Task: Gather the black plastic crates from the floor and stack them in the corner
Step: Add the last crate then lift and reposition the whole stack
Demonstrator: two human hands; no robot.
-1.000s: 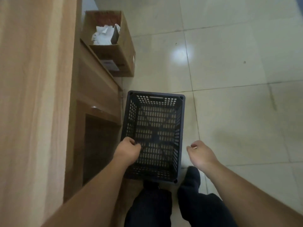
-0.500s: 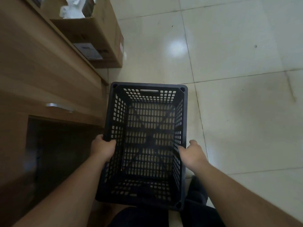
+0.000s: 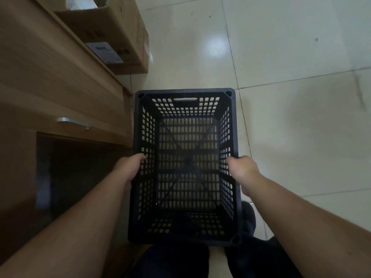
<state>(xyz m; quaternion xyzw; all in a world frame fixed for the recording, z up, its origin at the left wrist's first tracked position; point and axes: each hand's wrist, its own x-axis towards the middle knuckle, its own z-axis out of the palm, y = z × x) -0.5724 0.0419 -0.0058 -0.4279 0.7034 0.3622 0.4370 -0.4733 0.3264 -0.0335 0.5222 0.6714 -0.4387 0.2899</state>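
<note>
A black plastic crate [image 3: 185, 93] with perforated walls and floor fills the middle of the head view, upright and empty, with the tiled floor showing through its holes. My left hand [image 3: 130, 168] grips its left long rim, fingers curled over the edge. My right hand [image 3: 242, 170] grips the right long rim the same way. The crate sits right in front of my legs; whether it touches the floor I cannot tell.
A wooden desk [image 3: 60, 81] with a metal drawer handle [image 3: 73, 122] runs along the left, close to the crate's left side. A cardboard box [image 3: 118, 35] stands on the floor beyond it. Pale tiled floor [image 3: 291, 117] stretches to the right and ahead.
My right hand has come in from the side and closed on the crate's right rim. My left hand shifted to the outer left rim. The crate now looks larger and nearer.
</note>
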